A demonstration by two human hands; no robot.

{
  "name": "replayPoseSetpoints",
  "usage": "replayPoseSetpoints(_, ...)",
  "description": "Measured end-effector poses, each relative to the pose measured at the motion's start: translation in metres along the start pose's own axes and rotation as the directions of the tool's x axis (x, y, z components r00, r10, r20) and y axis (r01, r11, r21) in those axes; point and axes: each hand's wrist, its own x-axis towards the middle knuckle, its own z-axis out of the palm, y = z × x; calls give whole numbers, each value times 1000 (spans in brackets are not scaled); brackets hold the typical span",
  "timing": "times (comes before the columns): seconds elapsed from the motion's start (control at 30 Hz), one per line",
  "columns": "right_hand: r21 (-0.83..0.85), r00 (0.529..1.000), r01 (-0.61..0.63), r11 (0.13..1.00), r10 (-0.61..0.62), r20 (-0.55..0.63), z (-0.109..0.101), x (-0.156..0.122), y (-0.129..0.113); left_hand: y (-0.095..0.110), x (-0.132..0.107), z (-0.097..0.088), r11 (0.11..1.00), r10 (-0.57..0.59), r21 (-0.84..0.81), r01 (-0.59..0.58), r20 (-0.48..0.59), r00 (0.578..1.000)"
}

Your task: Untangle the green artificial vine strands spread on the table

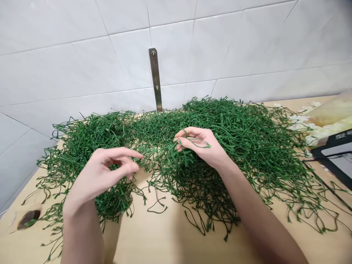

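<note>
A big heap of thin green artificial plant stems (225, 121) with small forked tips lies across the wooden table. Over its middle, my right hand (199, 145) pinches a green stem (206, 145) between thumb and fingertips, and part of that stem loops over the thumb. Some lighter green stems (154, 154) stretch between my two hands. My left hand (110, 168) hovers over the left part of the heap, its thumb and index finger apart. Nothing shows in its grasp; its other fingers are partly hidden.
Behind the table (148, 238) rises a white tiled wall (82, 69) with a metal bracket (155, 79) bolted on. White flowers (301, 119) and a black-edged device or case (338, 154) are at the right, near a dark cable (327, 187). A dark round hole (29, 219) marks the left side.
</note>
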Motion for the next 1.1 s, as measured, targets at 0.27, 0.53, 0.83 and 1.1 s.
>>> replayPoseSetpoints(0.27, -26, 979, -32, 999, 36, 199, 17, -5, -2, 1, 11, 49, 991, 116, -44, -123, -142, 983)
replayPoseSetpoints(0.53, -292, 995, 57, 955, -29, 101, 4, -5, 0, -22, 26, 59, 995, 48, 80, -56, 103, 994)
replayPoseSetpoints(0.83, -839, 949, 170, 517, -315, -2, -23, -2, -1, -27, 29, 55, 963, 100, 250, -99, 11, 995)
replayPoseSetpoints(1.1, -665, 930, 369, 649, -260, 261, 15, -9, 0, -25, 30, 60, 981, 98, 165, -98, 9, 995)
